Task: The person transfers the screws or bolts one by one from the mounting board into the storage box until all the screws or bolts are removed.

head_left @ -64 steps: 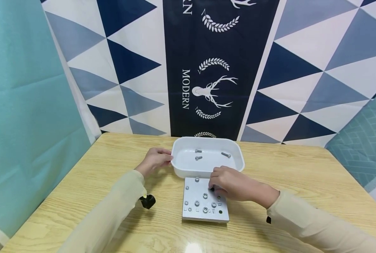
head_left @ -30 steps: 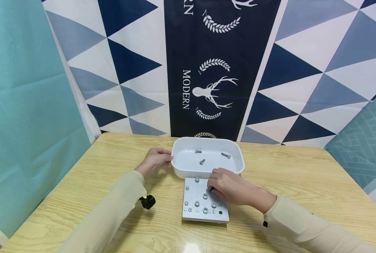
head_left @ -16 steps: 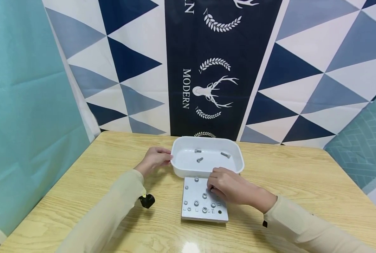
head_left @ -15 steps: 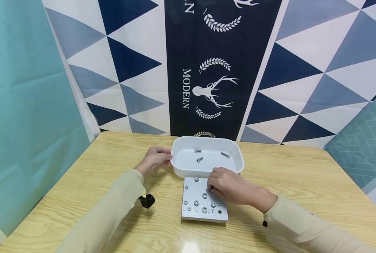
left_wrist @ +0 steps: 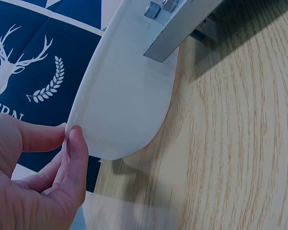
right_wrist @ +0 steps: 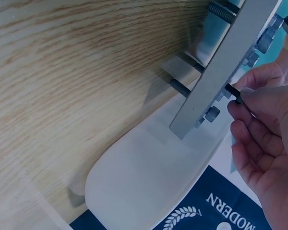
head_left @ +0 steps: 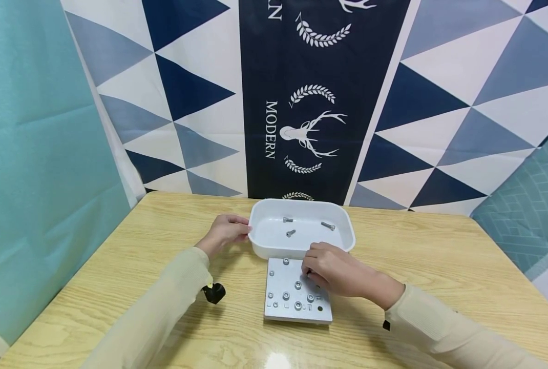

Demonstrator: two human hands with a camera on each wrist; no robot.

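Observation:
My left hand (head_left: 225,234) pinches the left rim of a white plastic tray (left_wrist: 129,96) between thumb and fingertips. Just in front of the tray sits a silver metal plate (head_left: 278,283), with several socket-head screws standing in its top. Over the plate's right far part, my right hand (head_left: 331,269) is bent down. In the right wrist view its thumb and index finger pinch a dark screw (right_wrist: 233,90) by the head, its threaded end right at the plate's face. Screw shanks (right_wrist: 180,87) stick out of the plate's underside. From the head view, the right fingers hide most of the held screw.
Three loose screws lie in the tray, one of them at the right (head_left: 328,226). The wooden table (head_left: 172,328) extends around the plate. A patterned cloth (head_left: 200,128) hangs behind the table, and a teal sheet (head_left: 39,128) hangs at the left.
One loose screw in the tray has turned and shifted slightly. My right hand has moved a little left over the plate, still at the same spot. The left hand keeps its place on the rim.

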